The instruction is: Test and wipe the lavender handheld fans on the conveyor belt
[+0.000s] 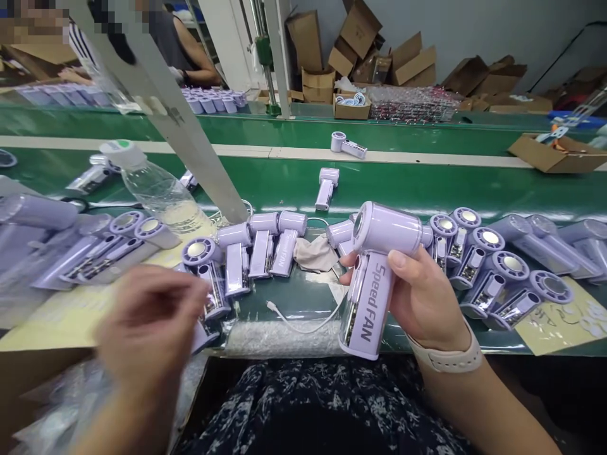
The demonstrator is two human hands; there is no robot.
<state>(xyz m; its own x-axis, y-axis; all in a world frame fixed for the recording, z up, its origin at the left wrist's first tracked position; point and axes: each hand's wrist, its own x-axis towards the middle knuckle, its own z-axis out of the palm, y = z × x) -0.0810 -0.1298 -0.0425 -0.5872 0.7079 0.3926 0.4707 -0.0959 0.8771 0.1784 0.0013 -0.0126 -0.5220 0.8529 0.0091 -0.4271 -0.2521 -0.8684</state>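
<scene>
lilac fan [379, 278], its handle printed with speedfan lettering, stood tilted in the right hand [429, 303], raised just above the near edge of the green work surface [284, 300]. the right hand's thumb pressed against the fan near the joint of head and handle, its other fingers wrapped behind, so the grip was firmly closed. a pale wristband [448, 360] circled that wrist.

taking the held fan as the centre of the dial, the left hand [152, 322] hung at nine o'clock, blurred, fingers curled; whether it pinched anything i could not tell. a row of similar fans [260, 246] lay between nine and ten o'clock, beside a crumpled cloth [317, 253]. a white cable [308, 328] curved at eight. more fans with open-sided handles [493, 272] clustered at three. a clear bottle [156, 189] leaned towards ten, and two fans [327, 189] lay near eleven.
</scene>
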